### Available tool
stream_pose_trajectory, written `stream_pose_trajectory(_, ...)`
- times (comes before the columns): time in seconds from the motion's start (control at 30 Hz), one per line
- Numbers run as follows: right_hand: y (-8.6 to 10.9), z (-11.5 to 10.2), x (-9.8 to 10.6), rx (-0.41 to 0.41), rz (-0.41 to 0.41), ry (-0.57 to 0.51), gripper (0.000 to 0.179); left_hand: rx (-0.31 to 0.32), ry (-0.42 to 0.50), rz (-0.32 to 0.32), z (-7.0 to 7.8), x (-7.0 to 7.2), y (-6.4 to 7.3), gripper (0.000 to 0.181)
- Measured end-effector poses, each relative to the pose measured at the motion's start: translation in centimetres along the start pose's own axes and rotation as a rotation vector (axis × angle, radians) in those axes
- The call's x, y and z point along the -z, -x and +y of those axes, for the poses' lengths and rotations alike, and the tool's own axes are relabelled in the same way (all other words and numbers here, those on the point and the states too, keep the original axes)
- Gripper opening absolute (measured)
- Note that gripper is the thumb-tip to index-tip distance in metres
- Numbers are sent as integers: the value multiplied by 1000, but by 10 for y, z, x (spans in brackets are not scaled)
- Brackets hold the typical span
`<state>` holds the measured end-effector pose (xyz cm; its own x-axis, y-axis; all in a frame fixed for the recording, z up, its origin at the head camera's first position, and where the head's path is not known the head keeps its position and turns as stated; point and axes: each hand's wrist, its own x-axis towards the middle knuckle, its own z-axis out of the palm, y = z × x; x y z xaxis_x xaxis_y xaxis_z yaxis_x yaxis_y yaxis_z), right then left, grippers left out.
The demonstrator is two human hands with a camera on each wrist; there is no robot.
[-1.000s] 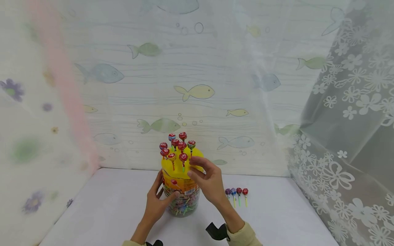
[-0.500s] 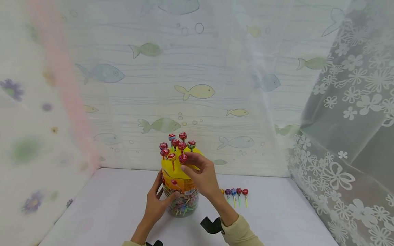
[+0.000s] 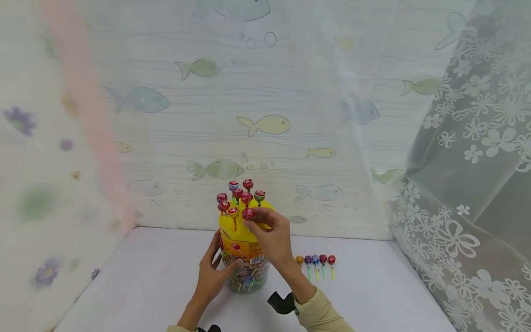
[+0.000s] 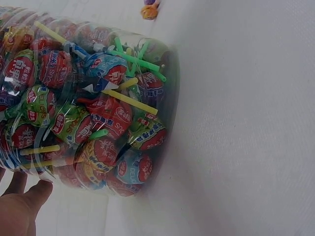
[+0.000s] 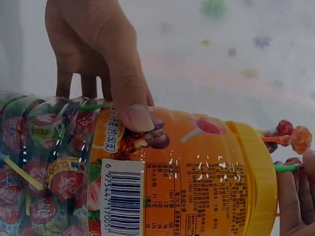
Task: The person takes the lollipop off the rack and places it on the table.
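A clear plastic jar (image 3: 245,276) full of wrapped lollipops stands on the table, with an orange label and a yellow lid (image 3: 226,227). Several lollipops (image 3: 238,193) stick up out of the lid. My left hand (image 3: 210,276) grips the jar's left side, its thumb (image 5: 139,118) lying across the label in the right wrist view. At the lid's front right, my right hand (image 3: 274,237) pinches a red-wrapped lollipop (image 3: 247,213) between thumb and forefinger. Its green stick (image 5: 285,168) reaches the lid in the right wrist view. My fingers partly hide this lollipop.
Several lollipops (image 3: 316,260) lie in a row on the white table (image 3: 365,286), right of the jar; my right forearm passes close by them. A fish-patterned curtain (image 3: 265,92) hangs behind the table, and a flowered sheer curtain (image 3: 469,207) hangs at the right.
My right hand has moved left from the lid's right side and taken hold of the red lollipop at the front. My left hand keeps its grip on the jar.
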<state>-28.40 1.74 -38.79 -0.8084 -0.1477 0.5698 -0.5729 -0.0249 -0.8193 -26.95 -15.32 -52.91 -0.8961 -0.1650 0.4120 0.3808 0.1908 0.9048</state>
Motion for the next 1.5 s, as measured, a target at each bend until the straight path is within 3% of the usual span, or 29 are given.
stream_pose_trajectory(0.3, 2, -5, 4, 119, 67, -6, 22, 20, 10, -6, 0, 0, 2, 91)
stream_pose_trajectory(0.47, 9, -5, 13, 108, 54, -25, 27, 26, 11, -4, 0, 0, 0, 91)
stream_pose_trajectory(0.73, 36, 11, 33, 87, 51, -40, 28, 28, 6, -11, 1, 0, 1, 93)
stream_pose_trajectory(0.9, 51, 26, 53, 37, 57, -46, 28, 17, 1, -13, 0, 1, 2, 93)
stream_pose_trajectory(1.13, 70, 53, 79, -101, 132, -31, 27, 13, 6, -14, 2, 2, 1, 92)
stream_pose_trajectory(1.5, 103, 91, 132, -280, 168, 168, 26, 0, -3, -15, 4, 2, 2, 90)
